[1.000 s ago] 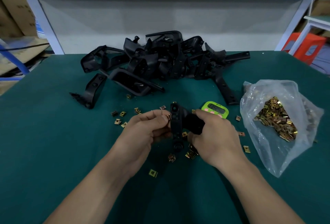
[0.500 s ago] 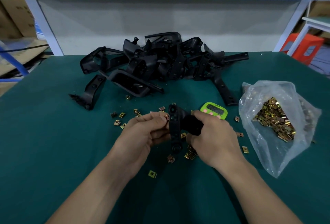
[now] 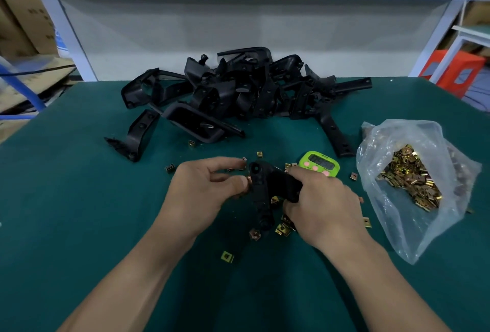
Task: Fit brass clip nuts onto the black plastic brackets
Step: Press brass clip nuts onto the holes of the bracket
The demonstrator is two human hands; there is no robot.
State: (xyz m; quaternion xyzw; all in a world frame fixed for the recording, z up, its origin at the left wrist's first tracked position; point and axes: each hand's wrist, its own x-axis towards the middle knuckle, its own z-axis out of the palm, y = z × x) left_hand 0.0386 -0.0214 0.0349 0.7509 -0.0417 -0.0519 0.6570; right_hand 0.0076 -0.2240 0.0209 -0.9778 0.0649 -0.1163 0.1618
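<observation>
My right hand (image 3: 322,205) grips a black plastic bracket (image 3: 262,191) held upright above the green mat. My left hand (image 3: 204,188) presses a brass clip nut (image 3: 248,178) with its thumb against the bracket's left edge, its index finger stretched out above. Several loose brass clip nuts (image 3: 282,228) lie on the mat under and around the hands, one (image 3: 227,256) nearer to me.
A heap of black brackets (image 3: 238,90) fills the back of the mat. A clear plastic bag (image 3: 413,180) with many brass nuts lies at the right. A green timer (image 3: 319,166) sits behind my right hand. Boxes stand at far left, an orange stool at far right.
My left thumb has pushed the brass nut against the bracket's edge, and the index finger has lifted and straightened. The right hand keeps its grip on the bracket.
</observation>
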